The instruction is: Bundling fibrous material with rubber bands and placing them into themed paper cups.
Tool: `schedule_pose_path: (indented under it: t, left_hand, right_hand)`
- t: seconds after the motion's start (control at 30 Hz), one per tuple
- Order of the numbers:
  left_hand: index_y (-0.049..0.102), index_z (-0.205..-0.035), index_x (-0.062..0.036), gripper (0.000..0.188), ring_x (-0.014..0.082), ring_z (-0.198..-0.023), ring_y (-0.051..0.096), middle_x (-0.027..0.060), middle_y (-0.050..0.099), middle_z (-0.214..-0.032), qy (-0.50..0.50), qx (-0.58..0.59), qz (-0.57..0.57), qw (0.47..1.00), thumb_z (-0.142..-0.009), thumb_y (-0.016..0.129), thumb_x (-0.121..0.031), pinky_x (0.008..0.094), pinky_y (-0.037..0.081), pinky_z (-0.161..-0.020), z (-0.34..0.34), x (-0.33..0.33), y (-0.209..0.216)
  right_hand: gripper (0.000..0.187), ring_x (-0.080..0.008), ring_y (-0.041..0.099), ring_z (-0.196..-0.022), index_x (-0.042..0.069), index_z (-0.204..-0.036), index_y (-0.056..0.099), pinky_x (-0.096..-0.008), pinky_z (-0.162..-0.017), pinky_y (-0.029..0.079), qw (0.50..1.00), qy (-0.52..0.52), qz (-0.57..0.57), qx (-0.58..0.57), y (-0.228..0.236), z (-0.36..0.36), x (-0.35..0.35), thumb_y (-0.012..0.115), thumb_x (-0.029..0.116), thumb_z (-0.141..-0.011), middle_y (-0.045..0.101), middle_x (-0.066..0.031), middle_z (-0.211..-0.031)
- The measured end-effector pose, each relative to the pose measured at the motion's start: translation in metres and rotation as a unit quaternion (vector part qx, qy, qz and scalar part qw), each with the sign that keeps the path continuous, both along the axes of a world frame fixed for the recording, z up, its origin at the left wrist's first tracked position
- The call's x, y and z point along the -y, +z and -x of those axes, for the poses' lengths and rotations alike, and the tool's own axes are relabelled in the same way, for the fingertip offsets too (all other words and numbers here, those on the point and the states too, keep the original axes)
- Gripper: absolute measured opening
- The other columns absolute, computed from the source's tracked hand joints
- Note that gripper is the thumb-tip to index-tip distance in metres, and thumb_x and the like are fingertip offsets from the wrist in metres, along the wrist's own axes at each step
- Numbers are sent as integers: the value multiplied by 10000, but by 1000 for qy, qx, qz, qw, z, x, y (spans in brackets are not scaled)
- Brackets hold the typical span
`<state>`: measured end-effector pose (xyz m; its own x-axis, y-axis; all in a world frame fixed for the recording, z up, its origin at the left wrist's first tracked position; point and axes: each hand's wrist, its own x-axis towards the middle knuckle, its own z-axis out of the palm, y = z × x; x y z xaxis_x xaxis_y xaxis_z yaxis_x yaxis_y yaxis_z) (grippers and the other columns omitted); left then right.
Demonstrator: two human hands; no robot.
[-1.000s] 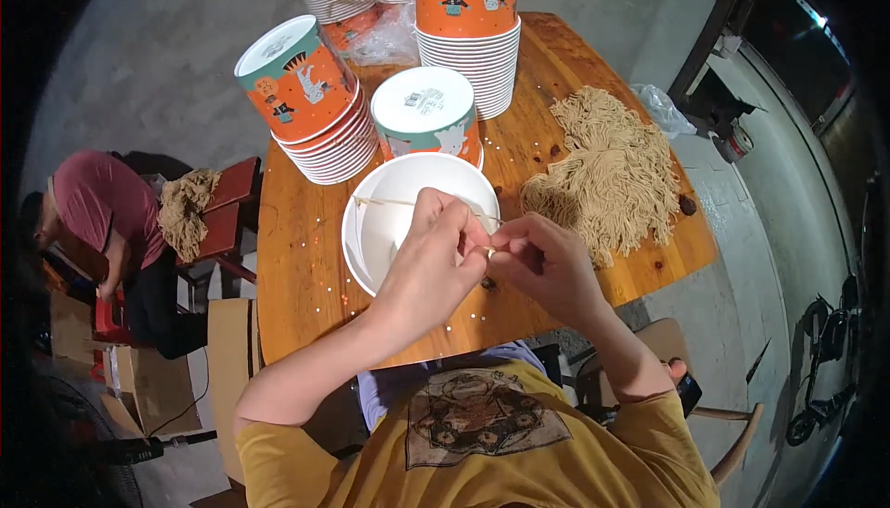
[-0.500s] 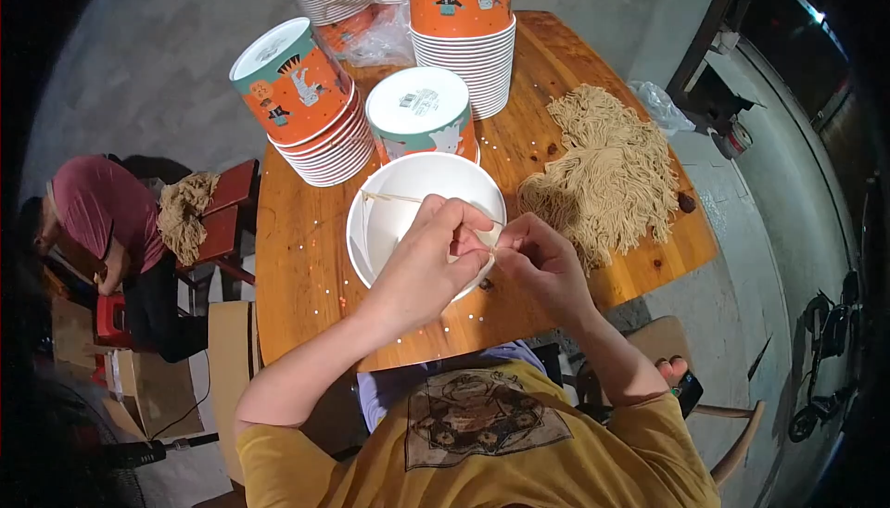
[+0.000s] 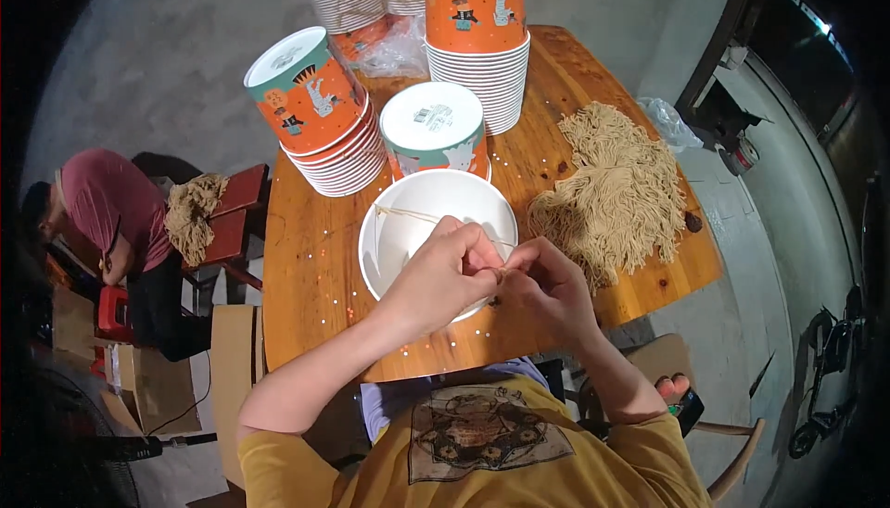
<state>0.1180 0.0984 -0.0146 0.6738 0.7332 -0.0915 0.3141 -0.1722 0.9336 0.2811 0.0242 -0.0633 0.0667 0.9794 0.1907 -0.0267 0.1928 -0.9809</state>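
An open white paper bucket point(image 3: 373, 253) stands near the front of the wooden table, its hollow inside facing me. A thin tan cord point(image 3: 408, 214) runs across it from the left side of the rim toward my fingers. My left hand point(image 3: 434, 276) is over the bucket, fingertips pinched on the cord. My right hand point(image 3: 549, 293) pinches close beside it at the right rim, fingertips meeting those of the left. The cord's end is hidden between the fingers. Right of the bucket lies a large heap of tan cords point(image 3: 616, 193).
Upside-down orange and green paper buckets stand behind, in a left stack point(image 3: 315, 100), a tall stack point(image 3: 475, 17) and one in the middle point(image 3: 432, 119). Clear plastic bags point(image 3: 394, 52) lie farther back. Small white bits dot the table point(image 3: 315, 323). Another person point(image 3: 116, 207) sits at the left.
The whole view has shifted, so the table and bucket appear slightly lower and to the right. Both hands stay pinched together at the bucket's right rim, with small finger movements.
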Motion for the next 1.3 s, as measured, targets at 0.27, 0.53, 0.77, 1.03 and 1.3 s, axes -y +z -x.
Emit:
schedule_pose_path:
  t: [0.27,0.53,0.77,1.03,1.3]
  left_hand:
    - [528,-924,-6,129,170,-806,514,92,418,-963,-32,22,-175,984,-803,563,22,286,463,-740,-2,5,2]
    - [514,-1049,0,191,251,-750,559,128,494,-911,49,-10,-215,975,-865,560,-14,345,476,-693,7,19,6]
    - [544,-1075,-18,199,268,-753,584,126,543,-882,52,-34,-203,977,-880,568,-55,368,476,-684,-2,28,2]
    - [564,-968,1,106,328,-782,587,153,558,-889,50,-23,-204,977,-881,560,-60,387,468,-694,-7,23,0]
    - [551,-1027,-6,146,342,-837,583,170,547,-932,42,-24,-219,974,-888,540,-46,392,464,-726,-5,24,-1]
  right_hand:
    - [75,-5,453,-581,46,-854,594,-191,-508,379,968,-97,-53,224,11,-1,3,663,78,-845,543,39,-678]
    - [70,2,443,-572,18,-870,582,-174,-506,365,994,-92,-4,66,-2,-1,1,641,56,-869,534,51,-642]
    - [52,-9,425,-657,24,-901,571,-167,-577,353,994,-71,-33,75,-8,0,1,616,41,-883,545,45,-791]
    - [85,-18,408,-590,38,-906,582,-186,-523,362,991,-83,-70,76,-15,-1,-1,651,73,-872,510,44,-696]
    - [95,-38,424,-582,43,-906,573,-204,-527,382,990,-75,-62,100,-13,-5,-1,650,83,-865,512,17,-708]
